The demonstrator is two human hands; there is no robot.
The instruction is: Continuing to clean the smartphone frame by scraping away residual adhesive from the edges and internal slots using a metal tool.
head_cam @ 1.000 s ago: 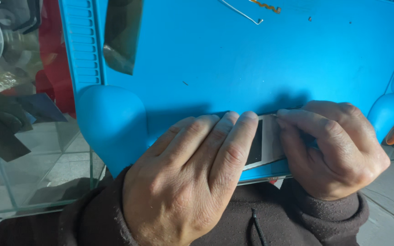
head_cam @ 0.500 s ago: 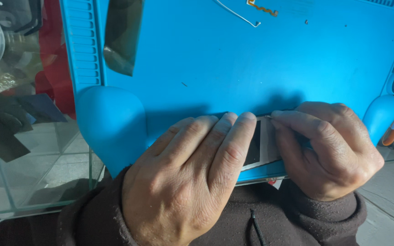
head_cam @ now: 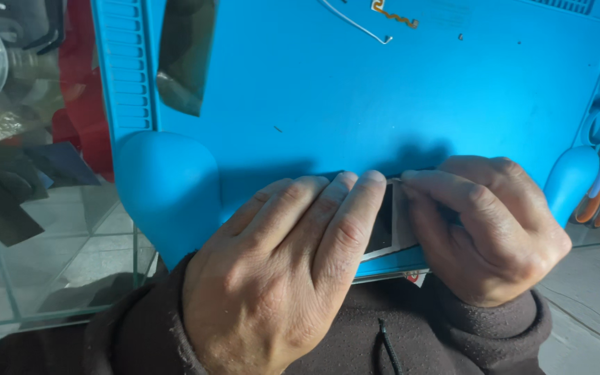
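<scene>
While I look down from the head camera, a blue work mat fills most of the frame. My left hand presses flat, fingers extended, on a thin dark panel with a pale border at lower centre. My right hand pinches its right edge. It looks light, stiff, fragile; I would grip the edges. Its long axis seems to run left-right, though mostly hidden.

- Small flat device: dark face with a pale border, lying flat at the near edge of the blue mat, mostly hidden under fingers.
</scene>
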